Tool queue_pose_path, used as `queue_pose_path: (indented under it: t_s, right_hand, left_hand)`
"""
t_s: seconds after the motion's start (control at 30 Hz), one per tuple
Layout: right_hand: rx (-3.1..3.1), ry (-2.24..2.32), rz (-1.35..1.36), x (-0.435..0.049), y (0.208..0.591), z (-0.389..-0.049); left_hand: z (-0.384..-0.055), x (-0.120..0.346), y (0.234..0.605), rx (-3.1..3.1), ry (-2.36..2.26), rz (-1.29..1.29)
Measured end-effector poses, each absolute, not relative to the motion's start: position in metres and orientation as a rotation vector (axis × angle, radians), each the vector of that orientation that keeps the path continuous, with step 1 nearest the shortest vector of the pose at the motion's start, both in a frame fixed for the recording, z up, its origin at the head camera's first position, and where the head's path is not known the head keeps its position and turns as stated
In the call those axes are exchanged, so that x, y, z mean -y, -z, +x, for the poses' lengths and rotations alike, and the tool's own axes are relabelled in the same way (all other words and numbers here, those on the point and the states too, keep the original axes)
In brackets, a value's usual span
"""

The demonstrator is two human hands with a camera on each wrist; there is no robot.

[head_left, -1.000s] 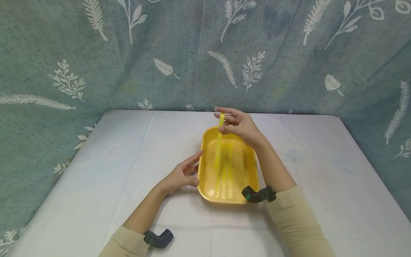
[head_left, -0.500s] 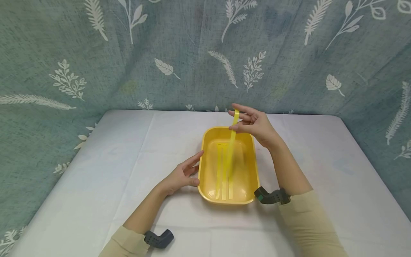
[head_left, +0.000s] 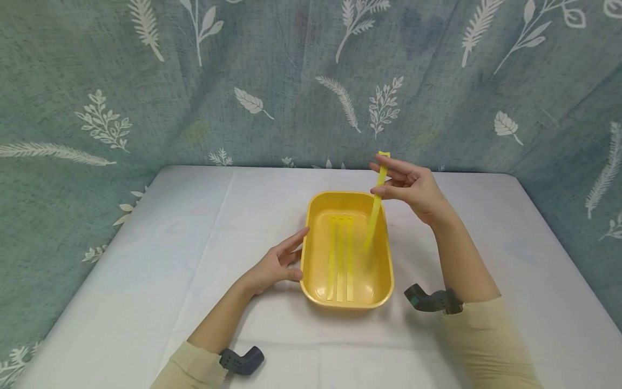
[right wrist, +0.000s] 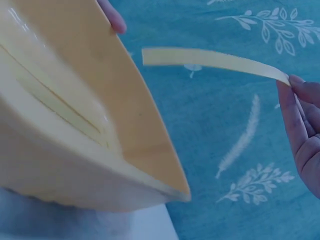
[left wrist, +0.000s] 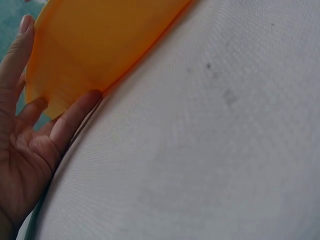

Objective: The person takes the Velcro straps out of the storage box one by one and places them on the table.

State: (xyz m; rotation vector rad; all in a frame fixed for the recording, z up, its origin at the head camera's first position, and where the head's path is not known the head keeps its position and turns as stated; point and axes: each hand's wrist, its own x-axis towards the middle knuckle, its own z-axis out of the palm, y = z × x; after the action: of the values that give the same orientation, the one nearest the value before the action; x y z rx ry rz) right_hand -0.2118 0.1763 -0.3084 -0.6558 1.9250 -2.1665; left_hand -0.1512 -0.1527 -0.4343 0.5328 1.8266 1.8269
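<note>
A yellow rectangular tray (head_left: 373, 270) sits on the table. Several thin yellow strips (head_left: 341, 259) lie side by side lengthwise on its floor. My right hand (head_left: 415, 192) pinches another yellow strip (head_left: 373, 219) between thumb and fingers, above the tray's far right corner. In the right wrist view this strip (right wrist: 210, 58) sticks out from the fingertips and bends slightly, clear of the tray wall. Along the tray's left side rests my left hand (head_left: 272, 267), its fingers spread and fairly straight. The left wrist view shows the fingertips against the tray's outer wall (left wrist: 110, 40).
A white cloth (head_left: 233, 205) covers the table around the tray. Behind the table's far edge hangs a green-blue curtain (head_left: 291, 81) with white leaf prints. Each wrist wears a dark band (head_left: 434, 300) with a camera.
My right hand has moved to the right with the pinched strip, from over the middle of the tray to its far right corner. The left hand and tray have stayed in place.
</note>
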Motion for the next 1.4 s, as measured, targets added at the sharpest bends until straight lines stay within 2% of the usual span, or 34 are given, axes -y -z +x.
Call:
queue_pose_path:
  t_s: [0.7,1.4]
  right_hand:
    - [-1.947,2.082,-0.853,-0.211,0.283,-0.166]
    - [-2.028,1.840,-0.584,-0.260,0.327,-0.154]
  left_hand:
    - [-0.152,0.153,0.436,-1.823,-1.833,0.543]
    - [-0.152,0.153,0.435,-1.798,-1.849,0.550]
